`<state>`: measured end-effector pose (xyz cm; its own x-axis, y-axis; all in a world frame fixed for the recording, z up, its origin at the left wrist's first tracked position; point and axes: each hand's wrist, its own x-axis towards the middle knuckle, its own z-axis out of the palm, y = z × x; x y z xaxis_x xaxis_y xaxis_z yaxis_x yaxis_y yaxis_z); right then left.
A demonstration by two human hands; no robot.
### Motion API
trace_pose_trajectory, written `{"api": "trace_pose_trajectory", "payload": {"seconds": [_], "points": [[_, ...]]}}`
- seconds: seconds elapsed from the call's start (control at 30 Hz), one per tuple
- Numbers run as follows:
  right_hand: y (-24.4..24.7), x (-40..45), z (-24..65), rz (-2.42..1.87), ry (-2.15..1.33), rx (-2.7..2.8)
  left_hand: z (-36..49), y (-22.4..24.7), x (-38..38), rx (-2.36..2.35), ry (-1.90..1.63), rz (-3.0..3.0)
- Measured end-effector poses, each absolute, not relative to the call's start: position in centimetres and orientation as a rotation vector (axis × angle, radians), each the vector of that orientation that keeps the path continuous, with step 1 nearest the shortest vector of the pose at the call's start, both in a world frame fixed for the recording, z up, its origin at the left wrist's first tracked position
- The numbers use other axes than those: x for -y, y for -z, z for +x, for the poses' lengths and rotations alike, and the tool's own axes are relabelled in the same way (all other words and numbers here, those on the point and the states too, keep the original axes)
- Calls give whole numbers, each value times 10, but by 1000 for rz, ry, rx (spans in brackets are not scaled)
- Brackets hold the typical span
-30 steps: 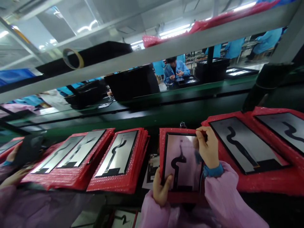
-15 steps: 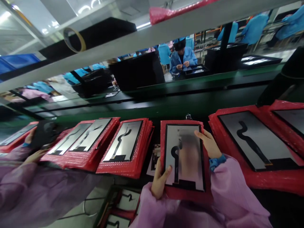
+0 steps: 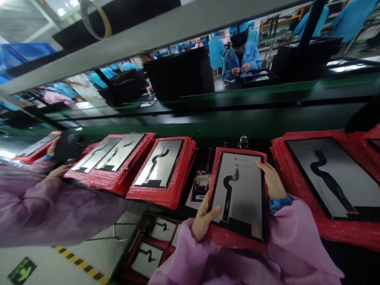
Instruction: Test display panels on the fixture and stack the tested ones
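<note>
Between my hands is a tablet display panel (image 3: 246, 190), silver back up, with a black S-shaped flex cable on it. A red bubble-wrap sleeve (image 3: 234, 240) lies under the panel. My left hand (image 3: 204, 219) grips the lower left edge, thumb on top. At the upper right edge my right hand (image 3: 270, 180) is closed on panel and sleeve, its fingertips on the panel's corner. Beyond them, partly covered, a device part with circuitry (image 3: 202, 186) lies on the bench. To the right a larger-looking panel (image 3: 326, 178) rests on a stack of red sleeves.
Left of me stand stacks of red sleeves topped with panels (image 3: 160, 164). A co-worker's hand (image 3: 59, 171) is at the far left. Below the bench is a crate (image 3: 121, 253) of panels. A metal buckle-like item (image 3: 243, 141) lies behind my hands. A shelf (image 3: 127, 47) crosses above.
My view has shifted, showing more floor at the lower left. Both hands still hold the panel and sleeve, which are tilted slightly differently, and the reflection on the panel has changed.
</note>
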<state>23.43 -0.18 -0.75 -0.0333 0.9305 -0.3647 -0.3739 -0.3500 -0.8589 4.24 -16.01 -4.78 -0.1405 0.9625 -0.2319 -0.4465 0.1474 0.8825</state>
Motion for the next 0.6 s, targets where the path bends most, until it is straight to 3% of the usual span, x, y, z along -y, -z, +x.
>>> {"api": "trace_pose_trajectory", "payload": {"seconds": [0.4,0.6], "points": [[9,7,227,-1097,-1657,793,26,51,164,-1087,-1433,646],[15,5,226,-1060,-1515,807,18,53,154,-1211,-1317,766]]}}
